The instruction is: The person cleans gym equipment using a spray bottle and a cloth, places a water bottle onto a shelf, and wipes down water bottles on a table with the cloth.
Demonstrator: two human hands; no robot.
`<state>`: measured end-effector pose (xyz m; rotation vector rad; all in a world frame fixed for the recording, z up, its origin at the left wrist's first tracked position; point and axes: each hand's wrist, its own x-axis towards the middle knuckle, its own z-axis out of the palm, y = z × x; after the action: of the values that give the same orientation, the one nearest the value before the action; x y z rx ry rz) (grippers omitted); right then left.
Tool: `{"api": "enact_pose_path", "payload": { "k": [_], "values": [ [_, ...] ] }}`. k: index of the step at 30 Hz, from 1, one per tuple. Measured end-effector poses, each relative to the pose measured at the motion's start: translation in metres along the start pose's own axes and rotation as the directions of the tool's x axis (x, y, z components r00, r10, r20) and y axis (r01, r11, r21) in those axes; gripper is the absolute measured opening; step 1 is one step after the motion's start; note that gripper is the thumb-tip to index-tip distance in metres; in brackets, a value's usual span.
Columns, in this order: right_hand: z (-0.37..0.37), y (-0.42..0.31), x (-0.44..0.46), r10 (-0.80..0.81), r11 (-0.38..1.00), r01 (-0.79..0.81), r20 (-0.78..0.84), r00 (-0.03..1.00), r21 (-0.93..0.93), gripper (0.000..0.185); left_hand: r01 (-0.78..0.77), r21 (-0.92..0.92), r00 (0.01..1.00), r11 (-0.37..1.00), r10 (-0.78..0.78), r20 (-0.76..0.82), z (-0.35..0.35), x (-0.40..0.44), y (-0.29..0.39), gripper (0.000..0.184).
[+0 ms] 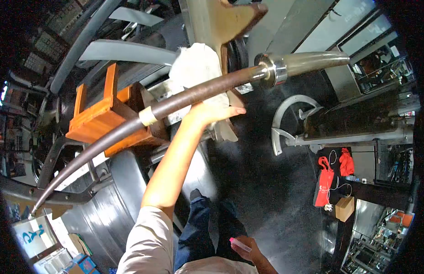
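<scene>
From your head camera, your left hand [206, 113] is on the near side of a white cloth [196, 66], just below the long curved bar [198, 91]. Its thumb reaches out to the right, but the bar hides the fingers, so you cannot tell how far they are closed or how firmly they have the cloth.

The cloth lies straight up from your wrist, bunched, most of it showing beyond the bar. The bar crosses in front of it, its long axis slanting from low left to upper right, where a shiny collar [273, 70] sits before the end piece. Your forearm runs steeply across that line.

Your right hand [252, 249] is well apart, low beside your trousers [193, 233], with its fingers curled round a small bottle [241, 245] with a pink cap. The left hand is clearly the nearer one to both cloth and bar. A wooden stool [107, 116] stands to the left, partly behind the bar.
</scene>
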<state>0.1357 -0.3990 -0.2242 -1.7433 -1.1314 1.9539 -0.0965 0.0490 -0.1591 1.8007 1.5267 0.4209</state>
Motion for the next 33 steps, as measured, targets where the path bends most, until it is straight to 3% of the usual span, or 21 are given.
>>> {"api": "enact_pose_path", "payload": {
  "k": [1,2,4,5,6,9,11,12,14,16,18,19,20,22,23,24,26,28,30,32,33],
  "values": [
    [-0.003,0.003,0.005,0.002,1.000,-0.002,0.011,1.000,0.003,0.019,-0.193,0.062,0.924,0.979,0.202,-0.324,0.018,-0.004,-0.012,0.085],
    [-0.006,0.005,0.011,-0.073,0.994,0.075,0.028,0.997,-0.079,0.020,-0.188,0.068,0.926,0.980,0.200,-0.321,0.032,0.001,-0.024,0.085],
    [-0.007,0.012,0.017,-0.139,0.978,0.146,0.055,0.989,-0.151,0.021,-0.562,0.096,0.604,0.821,0.487,-0.631,0.056,0.008,-0.042,0.075],
    [-0.005,0.016,0.018,-0.139,0.987,0.143,0.060,0.989,-0.072,0.022,-0.427,0.426,0.601,0.798,0.602,-0.525,0.062,-0.003,-0.047,0.070],
    [-0.003,0.019,0.019,-0.141,0.990,0.141,0.066,0.988,0.005,0.023,-0.464,0.023,0.682,0.885,0.374,-0.628,0.089,-0.008,-0.055,0.062],
    [0.001,0.025,0.026,-0.252,0.948,0.271,0.127,0.959,-0.169,0.021,-0.347,0.179,0.703,0.921,0.381,-0.601,0.127,-0.033,-0.072,0.053],
    [0.000,0.003,0.027,-0.231,0.960,0.250,0.152,0.961,-0.127,0.021,-0.406,-0.025,0.734,0.914,0.310,-0.604,0.129,-0.050,-0.066,0.046],
    [-0.004,-0.007,0.029,-0.210,0.970,0.228,0.180,0.961,-0.086,0.021,-0.404,-0.031,0.733,0.914,0.304,-0.609,0.130,-0.054,-0.061,0.046],
    [-0.012,-0.012,0.040,-0.153,0.972,0.185,0.211,0.965,-0.143,0.021,-0.490,-0.205,0.726,0.848,0.266,-0.635,0.121,-0.061,-0.041,0.045],
    [-0.018,-0.027,0.051,-0.093,0.970,0.142,0.241,0.966,-0.197,0.021,-0.535,-0.013,0.693,0.845,0.429,-0.580,0.095,-0.069,-0.012,0.042],
    [-0.022,-0.052,0.063,-0.296,0.946,0.305,0.093,0.951,-0.106,0.022,-0.502,-0.021,0.733,0.865,0.412,-0.541,0.080,-0.090,0.025,0.036],
    [-0.024,-0.057,0.069,-0.296,0.946,0.306,0.097,0.950,-0.109,0.022,-0.422,0.032,0.719,0.906,0.356,-0.598,0.105,-0.082,0.017,0.034],
    [-0.026,-0.060,0.073,-0.324,0.946,0.324,0.015,0.946,0.021,0.020,-0.419,0.030,0.719,0.907,0.352,-0.599,0.101,-0.081,0.012,0.034],
    [-0.030,-0.070,0.077,-0.348,0.923,0.354,-0.070,0.935,0.147,0.019,-0.351,0.058,0.854,0.935,0.345,-0.389,0.086,-0.074,-0.004,0.038],
    [-0.033,-0.077,0.078,-0.362,0.917,0.371,-0.082,0.928,0.148,0.018,-0.439,0.047,0.732,0.897,0.387,-0.560,0.101,-0.074,-0.031,0.039],
    [-0.035,-0.080,0.078,-0.373,0.912,0.383,-0.095,0.923,0.149,0.017,-0.442,0.049,0.730,0.896,0.391,-0.561,0.110,-0.082,-0.048,0.039],
    [-0.038,-0.070,0.081,-0.410,0.907,0.416,-0.083,0.908,0.072,0.017,-0.438,-0.165,0.817,0.884,0.314,-0.484,0.129,-0.110,-0.069,0.037],
    [-0.035,-0.063,0.078,-0.437,0.899,0.439,-0.071,0.896,0.003,0.017,-0.415,-0.082,0.728,0.906,0.276,-0.628,0.152,-0.134,-0.073,0.035],
    [-0.034,-0.062,0.071,-0.234,0.967,0.237,-0.039,0.971,0.091,0.017,-0.414,-0.087,0.710,0.906,0.262,-0.654,0.181,-0.164,-0.090,0.035],
    [-0.033,-0.056,0.067,-0.170,0.972,0.172,-0.026,0.985,0.163,0.017,-0.299,0.140,0.582,0.944,0.297,-0.757,0.283,-0.202,-0.171,0.034],
    [-0.033,-0.053,0.066,-0.109,0.966,0.107,-0.007,0.994,0.234,0.017,-0.380,-0.107,0.623,0.919,0.168,-0.764,0.254,-0.204,-0.146,0.033]
  ]
}}
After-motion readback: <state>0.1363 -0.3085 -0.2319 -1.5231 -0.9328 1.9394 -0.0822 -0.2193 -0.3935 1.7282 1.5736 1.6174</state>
